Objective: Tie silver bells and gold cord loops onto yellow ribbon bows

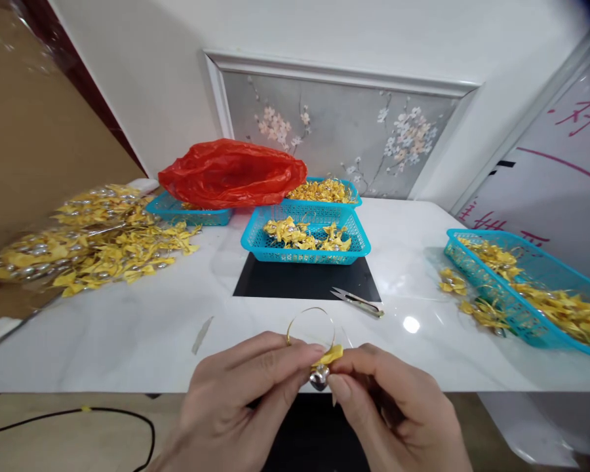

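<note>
One view, worn on the head, looking forward and down: left hand (248,393) and right hand (398,400) close up, tabletop (128,344) stretching away, wall (324,26) beyond its far edge!

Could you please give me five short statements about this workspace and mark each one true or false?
1. The left hand and right hand together hold a yellow ornament with a silver bead. True.
2. The thread snips lie inside a basket. False: the thread snips lie across the front edge of the black mat.
3. The red plastic bag hides part of the back-left basket. True.
4. The front middle basket holds blue pieces. False: its pieces are yellow.
5. Loose yellow pieces lie beside the right-hand basket. True.
</note>
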Motion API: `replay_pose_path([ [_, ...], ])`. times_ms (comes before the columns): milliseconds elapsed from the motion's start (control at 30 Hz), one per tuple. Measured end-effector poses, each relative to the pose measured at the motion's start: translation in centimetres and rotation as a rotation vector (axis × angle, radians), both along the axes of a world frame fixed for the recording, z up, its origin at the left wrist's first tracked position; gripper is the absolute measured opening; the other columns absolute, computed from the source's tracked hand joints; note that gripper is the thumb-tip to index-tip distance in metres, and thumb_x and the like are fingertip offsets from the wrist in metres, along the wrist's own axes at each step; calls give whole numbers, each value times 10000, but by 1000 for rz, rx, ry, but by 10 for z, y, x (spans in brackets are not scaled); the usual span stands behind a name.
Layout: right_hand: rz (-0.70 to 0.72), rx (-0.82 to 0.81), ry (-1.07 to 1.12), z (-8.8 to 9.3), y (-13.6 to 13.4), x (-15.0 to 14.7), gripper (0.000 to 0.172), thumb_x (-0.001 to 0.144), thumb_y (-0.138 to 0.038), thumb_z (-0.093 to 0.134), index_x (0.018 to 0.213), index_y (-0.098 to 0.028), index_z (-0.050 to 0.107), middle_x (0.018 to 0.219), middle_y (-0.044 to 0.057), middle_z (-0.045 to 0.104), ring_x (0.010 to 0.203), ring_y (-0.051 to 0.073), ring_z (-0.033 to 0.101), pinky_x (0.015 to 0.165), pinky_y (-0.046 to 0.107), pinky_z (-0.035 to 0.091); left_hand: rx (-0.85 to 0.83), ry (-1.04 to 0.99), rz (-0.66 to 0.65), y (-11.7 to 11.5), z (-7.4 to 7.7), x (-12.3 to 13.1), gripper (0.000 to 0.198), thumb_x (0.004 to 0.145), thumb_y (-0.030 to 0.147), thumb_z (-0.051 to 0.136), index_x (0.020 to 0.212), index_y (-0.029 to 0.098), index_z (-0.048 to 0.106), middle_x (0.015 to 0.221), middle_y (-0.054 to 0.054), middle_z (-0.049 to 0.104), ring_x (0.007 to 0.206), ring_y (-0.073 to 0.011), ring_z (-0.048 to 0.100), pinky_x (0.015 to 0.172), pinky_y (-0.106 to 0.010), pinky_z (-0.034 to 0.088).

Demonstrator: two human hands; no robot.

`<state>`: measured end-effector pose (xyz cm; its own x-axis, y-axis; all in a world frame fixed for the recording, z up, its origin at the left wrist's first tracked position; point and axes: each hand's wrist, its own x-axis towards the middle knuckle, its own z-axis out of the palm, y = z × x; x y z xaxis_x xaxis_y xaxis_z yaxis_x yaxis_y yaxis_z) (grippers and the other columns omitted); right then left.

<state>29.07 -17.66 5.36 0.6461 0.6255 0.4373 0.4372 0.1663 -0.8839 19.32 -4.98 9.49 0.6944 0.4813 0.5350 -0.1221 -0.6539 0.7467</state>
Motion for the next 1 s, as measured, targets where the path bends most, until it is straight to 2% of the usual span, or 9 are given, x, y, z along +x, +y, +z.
replay_pose_path([
  [267,27,68,-74,5,-6,7,80,928,-222,603,946,-265,668,676,-39,576,518,91,484,449,208,349,-175,105,-23,6,-7,-5,386,747,17,694,848,368,817,745,71,789,645,-100,727,587,-85,542],
  [433,-39,82,78,8,-9,4,207,1006,-222,470,1029,-287,665,733,-20,587,467,70,452,393,187,338,-301,110,1,4,-10,-4,378,742,28,699,829,373,827,772,56,794,688,-119,720,622,-119,554],
  [500,-63,41,123,8,-9,3,234,1026,-241,435,1037,-293,663,780,-15,603,436,50,418,374,182,323,-453,127,-1,4,-11,-3,295,722,56,747,798,327,835,789,29,799,716,-132,720,637,-133,562],
  [600,-82,56,170,7,-8,0,228,1040,-251,398,1159,-313,583,790,-14,620,412,55,399,356,185,310,-919,131,-52,4,-13,-2,122,691,157,841,778,242,832,731,-11,794,652,-123,705,607,-139,572],
  [667,-70,116,203,6,-6,-1,260,1042,-242,388,1277,-329,457,762,-26,620,387,66,387,343,191,286,-1264,112,-72,5,-15,-1,149,645,180,889,774,205,818,649,-17,769,570,-103,684,562,-138,575],
  [733,-58,101,198,5,-4,-1,206,1041,-248,393,1234,-302,441,740,-29,623,369,67,379,341,197,277,-1493,91,-60,6,-18,1,201,606,120,908,770,174,805,611,-28,747,538,-102,682,545,-146,585],
  [800,-65,9,100,4,-3,2,105,1030,-260,422,1059,-258,523,662,-40,592,375,70,393,360,198,312,-1612,60,-45,6,-21,2,209,608,39,886,758,150,790,637,-53,752,562,-118,704,553,-159,600],
  [867,-73,-24,-79,2,0,7,147,1005,-223,459,902,-229,565,635,-32,565,455,90,480,440,198,410,-1684,12,-49,5,-23,2,185,639,-2,849,734,137,773,670,-68,755,592,-132,720,549,-166,606],
  [1000,-99,80,-326,-1,7,16,177,942,-96,488,873,-201,612,843,42,600,735,138,616,590,210,512,-1796,-37,-126,3,-20,4,156,729,-54,748,732,102,755,677,-82,733,593,-129,716,552,-177,615],
])
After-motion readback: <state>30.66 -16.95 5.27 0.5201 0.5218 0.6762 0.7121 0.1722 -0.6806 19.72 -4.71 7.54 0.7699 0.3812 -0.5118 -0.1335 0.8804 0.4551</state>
